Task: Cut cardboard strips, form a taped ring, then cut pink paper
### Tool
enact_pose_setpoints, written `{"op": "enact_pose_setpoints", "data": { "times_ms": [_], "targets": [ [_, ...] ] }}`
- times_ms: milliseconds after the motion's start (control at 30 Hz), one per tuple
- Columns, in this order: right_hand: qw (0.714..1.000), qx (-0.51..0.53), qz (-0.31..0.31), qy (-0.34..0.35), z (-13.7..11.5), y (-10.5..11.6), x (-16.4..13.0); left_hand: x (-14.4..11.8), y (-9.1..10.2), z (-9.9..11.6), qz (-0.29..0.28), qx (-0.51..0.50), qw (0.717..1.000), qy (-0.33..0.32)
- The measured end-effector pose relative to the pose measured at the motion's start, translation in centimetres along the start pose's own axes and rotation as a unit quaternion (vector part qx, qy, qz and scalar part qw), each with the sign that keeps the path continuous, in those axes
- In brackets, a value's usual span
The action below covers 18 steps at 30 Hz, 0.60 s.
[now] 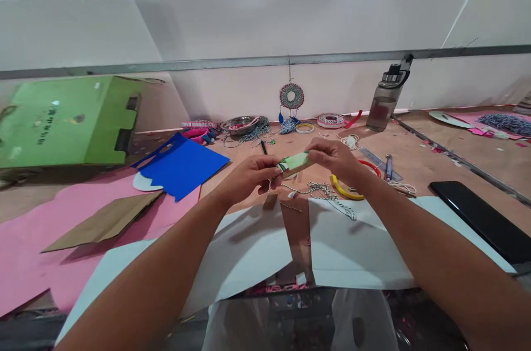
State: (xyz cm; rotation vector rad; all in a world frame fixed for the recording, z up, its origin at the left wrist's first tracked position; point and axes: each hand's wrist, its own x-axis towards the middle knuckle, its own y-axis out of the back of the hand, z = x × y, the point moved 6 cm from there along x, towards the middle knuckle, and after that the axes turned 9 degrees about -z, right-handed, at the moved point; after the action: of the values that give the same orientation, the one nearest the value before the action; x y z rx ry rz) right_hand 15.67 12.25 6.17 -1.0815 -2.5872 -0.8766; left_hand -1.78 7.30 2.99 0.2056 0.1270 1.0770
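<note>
Both hands meet above the table around a small strip (296, 162), pale green with white on top and brown along its edge; it looks like cardboard. My left hand (260, 174) pinches the strip's left end, fingers closed. On the right end, the thumb and fingers of my right hand (332, 158) are closed too. Just below the left hand is a small brown piece (271, 201), apparently beside a thin cord. A green-and-white twisted cord (323, 191) lies loosely beneath the hands. A yellow and red ring (346, 190) lies partly behind my right forearm.
White sheets (357, 246) lie along the front edge. At left are blue sheet (201, 160), brown cardboard (103, 221) and a green box (66, 121). A phone (481, 218) and water bottle (384, 102) stand right. A round woven hanging (291, 97) hangs ahead.
</note>
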Motion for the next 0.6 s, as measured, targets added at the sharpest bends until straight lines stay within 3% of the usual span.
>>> {"op": "enact_pose_setpoints", "data": {
  "times_ms": [167, 600],
  "targets": [
    [0.996, -0.061, -0.067, -0.021, 0.3, -0.4, -0.1, 0.1, 0.3, -0.2, 0.021, 0.048, 0.998, 0.023],
    [0.988, -0.139, -0.059, -0.044, 0.4, -0.6, 0.2, -0.3, -1.0, 1.9, 0.046, 0.170, 0.984, 0.018]
  ]
}}
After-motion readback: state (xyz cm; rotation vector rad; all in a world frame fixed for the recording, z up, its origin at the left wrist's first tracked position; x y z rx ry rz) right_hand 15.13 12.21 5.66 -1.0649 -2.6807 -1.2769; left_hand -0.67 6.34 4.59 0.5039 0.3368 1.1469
